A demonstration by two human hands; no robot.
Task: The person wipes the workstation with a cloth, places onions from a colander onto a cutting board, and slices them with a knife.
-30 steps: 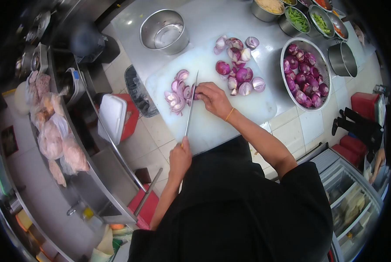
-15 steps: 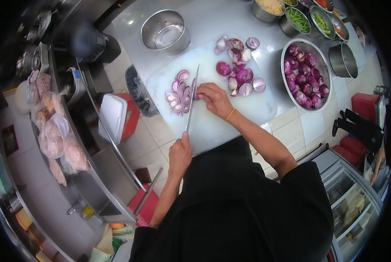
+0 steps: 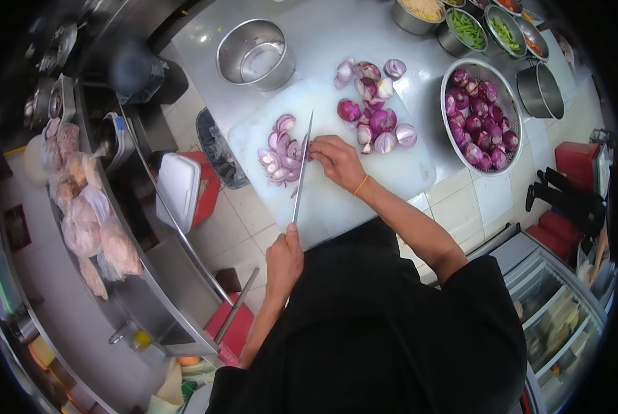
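Note:
My left hand (image 3: 284, 263) grips the handle of a long kitchen knife (image 3: 302, 172), whose blade points away from me across a white cutting board (image 3: 354, 200). Right beside the blade, the bent fingers of my right hand (image 3: 339, 165) hold a piece of red onion (image 3: 311, 152), mostly hidden by the fingers. A yellow band circles that wrist. Sliced onion (image 3: 280, 155) lies in a loose heap left of the blade. Farther right on the board are several peeled onions and onion halves (image 3: 383, 121).
A steel pot (image 3: 227, 65) stands behind the board. To the right is a colander (image 3: 521, 114) of red onions, with an upright steel pot (image 3: 540, 91) beside it. Bowls of cut vegetables (image 3: 466, 29) line the back right. Bagged meat (image 3: 82, 224) sits on the left counter.
My left hand has drawn the knife slightly back toward my body. My right hand keeps its hold on the onion piece. The whole view has shifted a little.

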